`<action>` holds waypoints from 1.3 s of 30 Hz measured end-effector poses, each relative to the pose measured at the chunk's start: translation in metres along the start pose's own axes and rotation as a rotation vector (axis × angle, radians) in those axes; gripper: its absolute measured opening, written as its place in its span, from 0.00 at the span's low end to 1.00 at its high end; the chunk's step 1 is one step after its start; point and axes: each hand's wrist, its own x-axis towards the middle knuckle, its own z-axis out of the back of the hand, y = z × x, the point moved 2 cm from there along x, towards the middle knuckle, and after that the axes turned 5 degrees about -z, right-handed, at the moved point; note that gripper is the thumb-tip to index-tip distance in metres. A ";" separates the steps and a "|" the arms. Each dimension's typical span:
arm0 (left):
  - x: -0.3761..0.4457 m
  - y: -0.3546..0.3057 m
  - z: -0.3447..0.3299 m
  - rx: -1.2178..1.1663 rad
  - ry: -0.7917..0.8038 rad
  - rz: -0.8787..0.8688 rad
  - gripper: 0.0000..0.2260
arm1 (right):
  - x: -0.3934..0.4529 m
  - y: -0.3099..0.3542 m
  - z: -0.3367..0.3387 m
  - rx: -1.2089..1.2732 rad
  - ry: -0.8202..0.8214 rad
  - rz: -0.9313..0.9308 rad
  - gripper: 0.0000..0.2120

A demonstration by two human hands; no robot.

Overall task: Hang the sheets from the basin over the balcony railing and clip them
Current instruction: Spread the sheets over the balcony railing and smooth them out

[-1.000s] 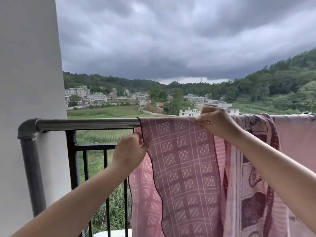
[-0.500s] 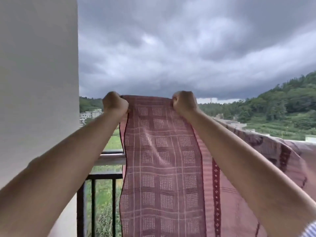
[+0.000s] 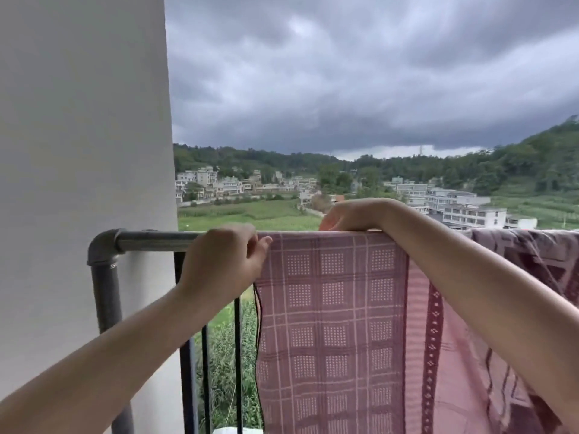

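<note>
Checked sheet (image 3: pixel 332 308) draped over railing (image 3: pixel 156 237) (both hands (image 3: pixel 224 258) pinching).

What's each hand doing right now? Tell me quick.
Left hand: pinches the left edge of the checked sheet at the railing.
Right hand: curled over the sheet's top edge on the railing.

— What do you see past the balcony?
— To my left, a plain white wall (image 3: pixel 81 151). Ahead, dark storm clouds (image 3: pixel 360 89) over wooded hills (image 3: pixel 517 164), pale village houses (image 3: pixel 463 208), and green fields (image 3: pixel 250 213) below.
</note>
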 end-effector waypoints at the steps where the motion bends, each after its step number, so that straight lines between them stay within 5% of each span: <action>1: -0.012 0.001 -0.006 0.000 0.045 0.055 0.11 | -0.003 0.005 0.002 0.000 -0.102 0.031 0.14; 5: -0.025 0.003 -0.021 -0.200 0.097 0.225 0.14 | -0.029 0.026 0.011 0.134 -0.525 0.153 0.14; 10: -0.025 -0.004 -0.026 -0.497 0.021 0.285 0.07 | -0.073 0.028 -0.008 -0.200 -0.502 0.283 0.14; 12: -0.025 -0.007 -0.022 -0.577 -0.033 0.314 0.07 | -0.081 0.019 -0.017 -0.242 -0.642 0.348 0.13; 18: 0.010 0.003 0.008 -0.461 -0.150 0.249 0.06 | -0.073 0.024 -0.019 -0.199 -0.833 0.386 0.07; 22: 0.044 0.043 0.038 -0.293 -0.213 0.325 0.09 | -0.029 0.072 0.019 -0.230 -0.942 0.204 0.09; 30: 0.110 0.158 0.053 0.126 -0.073 0.518 0.09 | 0.082 0.160 0.047 -0.110 -0.780 -0.041 0.11; 36: 0.068 0.152 -0.007 0.199 0.619 0.507 0.12 | 0.091 0.141 -0.009 -0.073 0.150 -0.149 0.15; 39: 0.062 0.139 0.023 0.016 0.233 0.361 0.09 | 0.082 0.148 -0.014 -0.032 0.091 0.010 0.14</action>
